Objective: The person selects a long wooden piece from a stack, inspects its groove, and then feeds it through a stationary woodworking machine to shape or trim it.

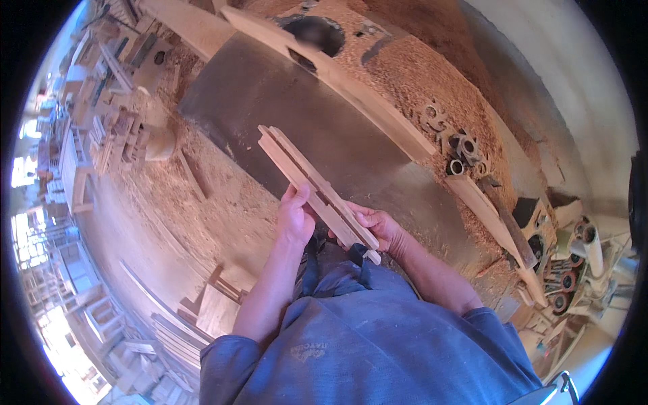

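Two long, pale wooden strips [310, 179] lie side by side in my hands, with a dark gap or groove running between them. My left hand [297, 214] is closed around their left edge near the middle. Lower down, my right hand [378, 228] grips the right edge near the end by my body; some of its fingers are hidden under the wood. The far end of the strips reaches over a dark, flat machine table [270, 101].
A long wooden fence board [364, 98] crosses the machine table beside a blurred round cutter [314, 35]. Wood shavings [432, 74] and metal rings [462, 148] lie behind it. Sawdust covers the floor [162, 216] at left, where a stack of wood pieces [125, 145] stands.
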### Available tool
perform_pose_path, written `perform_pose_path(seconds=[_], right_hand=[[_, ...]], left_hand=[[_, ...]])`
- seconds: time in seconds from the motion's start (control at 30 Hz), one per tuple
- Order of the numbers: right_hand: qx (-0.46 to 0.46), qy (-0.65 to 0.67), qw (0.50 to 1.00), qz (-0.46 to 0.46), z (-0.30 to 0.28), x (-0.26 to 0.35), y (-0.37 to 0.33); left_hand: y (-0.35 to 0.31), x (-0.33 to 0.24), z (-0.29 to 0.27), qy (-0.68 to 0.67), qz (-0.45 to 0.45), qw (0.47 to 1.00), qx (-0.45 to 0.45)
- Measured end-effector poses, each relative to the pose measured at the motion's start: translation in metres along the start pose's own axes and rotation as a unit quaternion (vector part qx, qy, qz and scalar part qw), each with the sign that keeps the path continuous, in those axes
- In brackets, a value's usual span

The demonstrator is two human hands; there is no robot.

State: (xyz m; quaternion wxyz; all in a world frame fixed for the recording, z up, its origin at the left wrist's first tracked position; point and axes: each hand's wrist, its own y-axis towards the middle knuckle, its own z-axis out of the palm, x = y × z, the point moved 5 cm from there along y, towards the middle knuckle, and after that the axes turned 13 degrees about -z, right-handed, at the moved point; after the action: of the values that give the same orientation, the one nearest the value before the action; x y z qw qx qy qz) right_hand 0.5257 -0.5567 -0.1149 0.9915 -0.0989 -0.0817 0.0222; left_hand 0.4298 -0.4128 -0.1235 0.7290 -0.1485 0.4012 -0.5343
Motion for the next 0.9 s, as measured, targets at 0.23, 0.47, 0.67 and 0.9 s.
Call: perform_pose_path(seconds=[0.23,0.47,0.67,0.9], right_hand=[[-0.056,-0.137,0.987,0.059,-0.004,-0.02,0.027],[0.101,-0.946,0.296,-0.088,0.071,0.006,0.064],[0.208,-0.964,0.123,-0.113,0.078,0.022,0.092],[0.253,-0.938,0.169,-0.168,0.06,-0.049,0.21]], left_hand=[[-0.025,0.003,-0.05,0.007,0.085,0.996,0.034],[0.011,-0.072,-0.16,-0.223,0.136,0.963,-0.073],[0.033,-0.061,-0.16,-0.235,0.189,0.855,-0.422],[0.031,-0.134,-0.304,-0.1,0.34,0.792,-0.497]])
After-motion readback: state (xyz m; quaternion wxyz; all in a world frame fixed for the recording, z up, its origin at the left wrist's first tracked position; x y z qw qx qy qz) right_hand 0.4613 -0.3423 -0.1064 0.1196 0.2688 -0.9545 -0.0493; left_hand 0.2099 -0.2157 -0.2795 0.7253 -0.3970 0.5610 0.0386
